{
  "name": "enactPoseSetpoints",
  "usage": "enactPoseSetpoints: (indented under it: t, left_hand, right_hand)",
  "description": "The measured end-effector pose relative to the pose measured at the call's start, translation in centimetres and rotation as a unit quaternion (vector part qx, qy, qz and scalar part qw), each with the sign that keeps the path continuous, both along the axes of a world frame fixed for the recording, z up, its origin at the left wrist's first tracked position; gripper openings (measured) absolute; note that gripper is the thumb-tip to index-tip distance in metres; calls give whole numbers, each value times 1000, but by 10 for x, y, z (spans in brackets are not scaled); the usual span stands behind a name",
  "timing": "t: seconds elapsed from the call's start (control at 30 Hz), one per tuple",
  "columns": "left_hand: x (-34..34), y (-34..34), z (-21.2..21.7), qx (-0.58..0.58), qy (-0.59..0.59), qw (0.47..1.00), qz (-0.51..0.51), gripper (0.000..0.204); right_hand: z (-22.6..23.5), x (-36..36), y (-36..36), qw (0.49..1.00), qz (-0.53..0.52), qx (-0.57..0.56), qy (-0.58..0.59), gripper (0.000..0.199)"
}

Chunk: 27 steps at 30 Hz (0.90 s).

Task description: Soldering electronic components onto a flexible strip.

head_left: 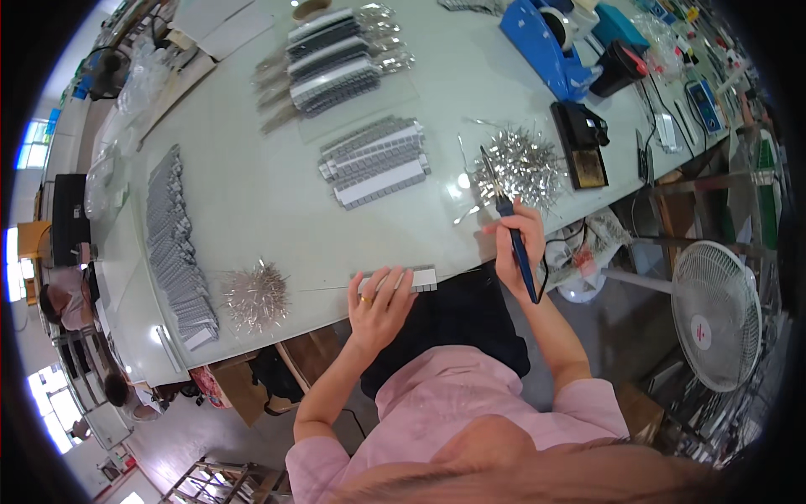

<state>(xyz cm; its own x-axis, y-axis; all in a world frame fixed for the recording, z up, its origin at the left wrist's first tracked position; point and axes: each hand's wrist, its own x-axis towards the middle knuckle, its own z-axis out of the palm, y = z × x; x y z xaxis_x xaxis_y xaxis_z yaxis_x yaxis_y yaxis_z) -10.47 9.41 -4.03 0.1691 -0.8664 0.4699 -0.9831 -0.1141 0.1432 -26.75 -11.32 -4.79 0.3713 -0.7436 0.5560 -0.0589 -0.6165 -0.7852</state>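
My right hand (519,239) grips a soldering iron (522,260) by its dark blue handle. The iron's metal tip points away from me, over the left side of a tangled bunch of silvery wires (529,168). At the table's front edge, my left hand (382,304) presses its fingers onto a grey-and-white segmented strip (426,278); the strip's right end shows beyond the fingers. A thin wire runs leftward from this hand toward a second spiky wire bunch (254,297). Farther back lies a small pile of similar strips (375,161).
A long row of stacked strips (178,244) lies at the left. Strips with silvery leads (334,65) are piled at the back. Toward the right are a black iron stand (581,151), a blue tape dispenser (541,46) and a black cup (617,71). A fan (716,315) stands beyond the table edge.
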Motion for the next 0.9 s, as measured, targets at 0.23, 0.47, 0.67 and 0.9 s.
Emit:
enactPoseSetpoints:
  t: [0.23,0.47,0.67,0.9]
  left_hand:
    - [12,4,16,-6,-11,998,-59,33]
    - [90,-68,82,-53,12,997,-48,32]
    - [212,-184,65,-133,-110,985,2,27]
    - [211,-207,54,-45,-144,988,13,33]
  right_hand:
    - [10,6,-1,980,10,180,-84,15]
    - [1,-11,-25,996,-63,39,-45,11]
    - [2,-1,-22,997,-61,-9,-45,12]
    - [12,-4,-28,996,-81,-31,-23,13]
